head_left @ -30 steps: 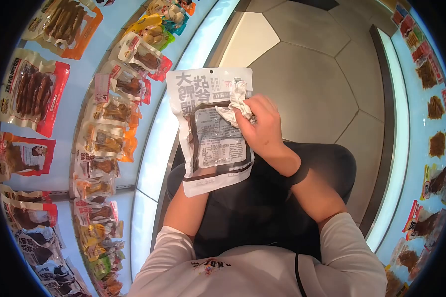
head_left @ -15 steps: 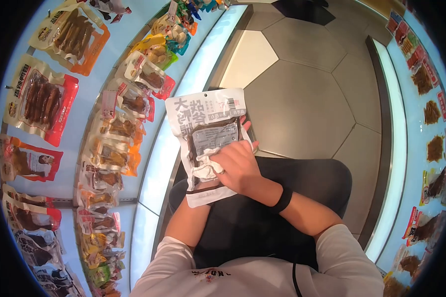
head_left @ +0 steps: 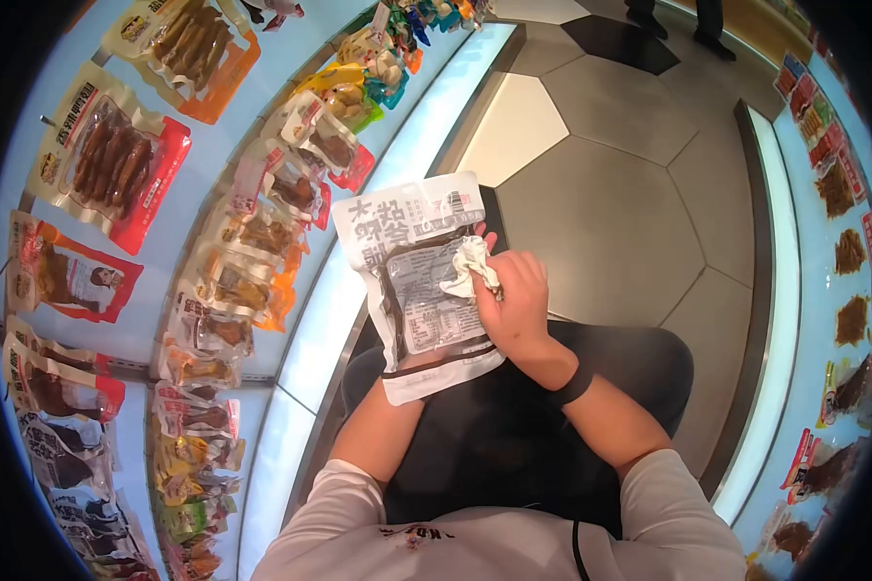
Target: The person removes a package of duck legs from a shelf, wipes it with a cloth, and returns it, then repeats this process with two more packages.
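A white vacuum-sealed food packet (head_left: 419, 315) with dark printed characters, a barcode and a dark-edged label area lies tilted in front of me. My left hand (head_left: 490, 238) supports it from beneath; most of that hand is hidden, with fingertips showing past the right edge. In my right hand (head_left: 519, 308) is a crumpled white tissue (head_left: 471, 268), pressed against the upper right part of the packet. A dark band circles my right wrist.
Hanging rows of packaged snacks (head_left: 111, 160) fill the lit shelf on the left. More packets (head_left: 851, 320) hang along the right. A person's legs (head_left: 709, 29) stand on the tiled floor (head_left: 620, 208) at the top.
My right hand has moved the tissue from the packet's lower middle up to its upper right. The view has shifted slightly, and a person's legs now show more at the top.
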The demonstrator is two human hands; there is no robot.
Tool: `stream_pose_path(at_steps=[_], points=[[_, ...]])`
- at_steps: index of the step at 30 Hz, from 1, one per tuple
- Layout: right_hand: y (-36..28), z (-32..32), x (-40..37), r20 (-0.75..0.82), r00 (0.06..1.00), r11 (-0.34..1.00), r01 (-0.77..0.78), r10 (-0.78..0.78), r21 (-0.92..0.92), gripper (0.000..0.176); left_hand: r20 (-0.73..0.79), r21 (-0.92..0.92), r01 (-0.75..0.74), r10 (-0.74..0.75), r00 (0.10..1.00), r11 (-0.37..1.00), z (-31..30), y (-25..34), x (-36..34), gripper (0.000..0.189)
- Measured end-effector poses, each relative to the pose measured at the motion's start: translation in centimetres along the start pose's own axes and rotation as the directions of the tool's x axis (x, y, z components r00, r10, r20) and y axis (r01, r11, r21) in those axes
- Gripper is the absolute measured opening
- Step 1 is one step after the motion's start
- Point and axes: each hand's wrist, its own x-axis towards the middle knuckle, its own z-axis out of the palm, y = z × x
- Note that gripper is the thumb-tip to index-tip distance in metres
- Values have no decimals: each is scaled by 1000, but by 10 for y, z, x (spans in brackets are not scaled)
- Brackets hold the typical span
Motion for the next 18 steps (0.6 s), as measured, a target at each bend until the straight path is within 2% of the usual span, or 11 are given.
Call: stream_pose_path(at_steps=[1, 3, 4, 7, 8, 11, 12, 13, 15, 17, 18], points=[[5, 2, -1, -5, 1000, 999, -7, 7, -47, 23, -10, 6, 1, -1, 1000, 1000, 2, -2, -2, 75], [-11, 10, -13, 6, 995, 993, 97, -97, 62, 24, -23, 23, 7, -6, 1000, 1000, 13, -4, -2, 75], [-17, 9, -18, 40, 990, 981, 130, -137, 142, 25, -41, -63, 37, -39, 998, 997, 24, -1, -3, 74], [-6, 1, -7, 53, 994, 994, 98, -100, 39, 27, -28, 151, -22, 27, 999, 988, 16, -1, -1, 70], [7, 2, -3, 16, 1000, 1000, 8, -7, -16, 30, -22, 162, -56, 61, 998, 985, 9, -4, 0, 67], [6, 5, -5, 31, 1000, 997, 7, -5, -77, 32, 5, -5, -25, 25, 1000, 1000, -4, -8, 0, 63], [-6, 8, -11, 57, 996, 997, 75, -75, 7, 34, -34, 151, -27, 32, 999, 988, 0, -8, 0, 65], [-18, 12, -21, 43, 992, 990, 110, -114, 88, 31, -157, 120, 14, 5, 988, 993, 28, -3, -6, 69], [-40, 13, -38, 195, 959, 972, 178, -207, 156, 28, -151, -190, 61, -90, 984, 980, 32, 13, -10, 73], [-54, 12, -40, 247, 936, 955, 198, -251, 220, 25, 152, -296, 178, -138, 979, 939, 12, 21, -11, 77], [-60, 8, -35, 248, 927, 939, 212, -281, 272, 23, 27, -296, 123, -120, 992, 947, 15, 22, -16, 81]])
